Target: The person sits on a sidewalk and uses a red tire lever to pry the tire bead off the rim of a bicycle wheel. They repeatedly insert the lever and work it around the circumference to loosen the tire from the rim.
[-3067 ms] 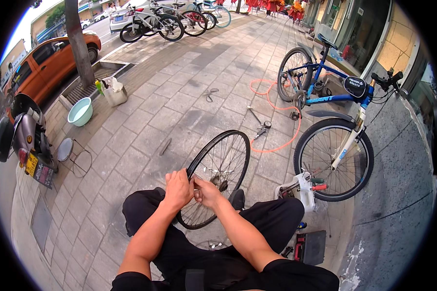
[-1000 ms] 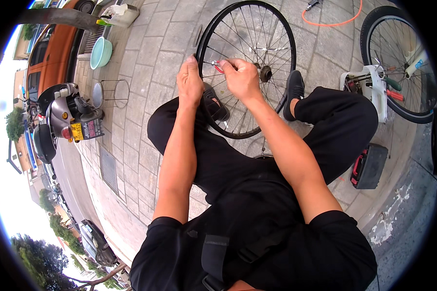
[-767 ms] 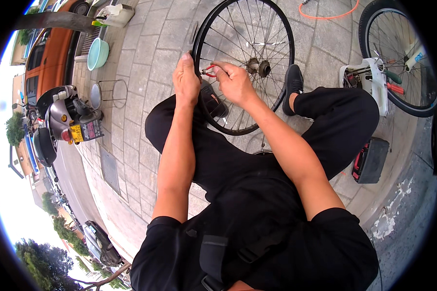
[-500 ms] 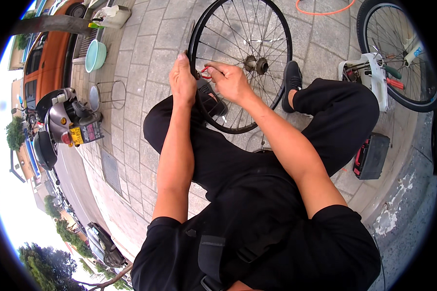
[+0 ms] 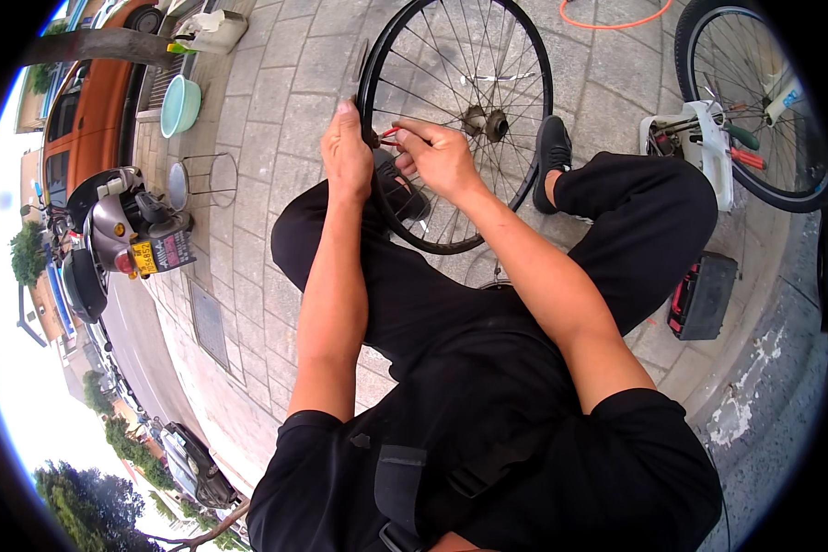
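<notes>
A spoked bicycle wheel [image 5: 549, 92] with a black rim stands between my legs, its metal hub [image 5: 497, 125] facing up to the right. My left hand [image 5: 347, 158] grips the wheel's left side, thumb up along the rim. Just inside that part of the rim, my right hand [image 5: 443, 161] pinches a small red spoke wrench [image 5: 389, 135] near the end of a spoke. My fingers hide part of the wrench, so its fit on the spoke cannot be made out.
To the right are a white tool tray [image 5: 719, 166] with several tools, another wheel [image 5: 685, 55] and a black case [image 5: 708, 296]. An orange hose [image 5: 616, 25] curves far ahead. Leftward are a teal basin [image 5: 181, 107], a round stool [image 5: 178, 185] and a parked scooter [image 5: 110, 225].
The fingers of my right hand have shifted and spread a little, and the red spoke wrench has turned. My left hand and the wheel look almost unmoved.
</notes>
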`<state>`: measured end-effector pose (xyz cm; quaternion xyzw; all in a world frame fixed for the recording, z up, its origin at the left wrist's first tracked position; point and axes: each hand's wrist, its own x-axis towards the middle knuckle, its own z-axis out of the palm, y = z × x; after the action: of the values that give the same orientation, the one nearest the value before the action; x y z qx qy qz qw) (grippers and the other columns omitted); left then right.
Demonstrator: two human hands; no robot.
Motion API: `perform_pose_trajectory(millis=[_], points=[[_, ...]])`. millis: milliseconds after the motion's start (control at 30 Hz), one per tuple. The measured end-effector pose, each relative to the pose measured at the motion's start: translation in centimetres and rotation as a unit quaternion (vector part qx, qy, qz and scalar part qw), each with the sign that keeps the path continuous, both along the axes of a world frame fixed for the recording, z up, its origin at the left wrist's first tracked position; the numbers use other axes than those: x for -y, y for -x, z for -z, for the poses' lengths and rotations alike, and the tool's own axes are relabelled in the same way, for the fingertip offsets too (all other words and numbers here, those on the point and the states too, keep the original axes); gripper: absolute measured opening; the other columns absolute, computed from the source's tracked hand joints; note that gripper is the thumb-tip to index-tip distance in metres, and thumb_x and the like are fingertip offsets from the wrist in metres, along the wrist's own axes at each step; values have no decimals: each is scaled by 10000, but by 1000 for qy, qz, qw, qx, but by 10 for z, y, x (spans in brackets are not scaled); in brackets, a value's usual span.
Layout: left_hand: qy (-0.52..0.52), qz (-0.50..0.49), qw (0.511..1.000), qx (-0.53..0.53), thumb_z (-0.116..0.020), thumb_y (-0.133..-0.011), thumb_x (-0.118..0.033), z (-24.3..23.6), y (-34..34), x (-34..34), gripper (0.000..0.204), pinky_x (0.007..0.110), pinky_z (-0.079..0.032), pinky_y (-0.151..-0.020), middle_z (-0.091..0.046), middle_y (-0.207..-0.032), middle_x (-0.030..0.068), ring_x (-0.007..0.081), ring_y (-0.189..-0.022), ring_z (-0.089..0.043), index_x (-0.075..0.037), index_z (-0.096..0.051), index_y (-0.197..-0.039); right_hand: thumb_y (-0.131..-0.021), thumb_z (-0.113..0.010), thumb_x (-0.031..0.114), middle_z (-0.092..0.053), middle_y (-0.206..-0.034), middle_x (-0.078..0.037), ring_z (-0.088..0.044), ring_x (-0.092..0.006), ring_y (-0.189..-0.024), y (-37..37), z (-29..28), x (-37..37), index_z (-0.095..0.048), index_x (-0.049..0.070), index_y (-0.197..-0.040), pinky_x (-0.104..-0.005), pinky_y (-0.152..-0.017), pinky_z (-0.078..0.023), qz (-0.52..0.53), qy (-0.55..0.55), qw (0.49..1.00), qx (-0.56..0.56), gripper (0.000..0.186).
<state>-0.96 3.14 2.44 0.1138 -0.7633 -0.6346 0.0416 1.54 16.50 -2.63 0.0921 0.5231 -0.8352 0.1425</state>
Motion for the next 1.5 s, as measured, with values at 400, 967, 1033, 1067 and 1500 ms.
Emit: perform_pose_trajectory(millis=[400, 967, 1033, 1067, 1500], points=[[48, -2, 999, -12, -467, -1130, -429, 0, -1, -2, 481, 306, -437, -693, -606, -827, 24, 109, -768, -514, -29, -664, -947, -1084, -580, 183, -706, -1172, -121, -715, -183, -737, -2, -2, -5, -607, -46, -1377, -285, -560, -573, -41, 240, 966, 86, 373], [368, 114, 900, -206, -700, -972, -180, 6, -26, 2, 548, 509, -501, -885, -662, -1108, 290, 466, -1010, -635, 131, -507, -1381, -941, -619, 149, -479, -610, 0, -375, -115, -442, 36, -31, -10, -654, 46, -862, -357, -458, -364, -72, 119, 961, 240, 134], [422, 89, 886, -174, -672, -982, -164, 2, -24, -4, 509, 525, -499, -874, -664, -1111, 305, 482, -1018, -635, 135, -517, -1364, -961, -604, 188, -485, -614, -1, -384, -115, -453, 36, -25, -12, -658, 47, -885, -361, -454, -361, -95, 131, 961, 226, 170], [454, 88, 876, -136, -652, -1015, -208, 0, -20, -2, 515, 508, -528, -882, -682, -1093, 343, 495, -1046, -671, 124, -508, -1380, -1013, -598, 291, -546, -676, -16, -434, -115, -474, 34, -27, -15, -667, 50, -935, -341, -442, -389, -111, 160, 959, 204, 263], [414, 115, 876, -219, -659, -1004, -231, 2, -9, -5, 537, 552, -492, -905, -671, -1095, 330, 513, -1017, -632, 143, -517, -1362, -1001, -693, 235, -610, -742, -12, -489, -107, -500, 49, -10, -23, -681, 62, -935, -316, -445, -400, -78, 163, 961, 207, 186]])
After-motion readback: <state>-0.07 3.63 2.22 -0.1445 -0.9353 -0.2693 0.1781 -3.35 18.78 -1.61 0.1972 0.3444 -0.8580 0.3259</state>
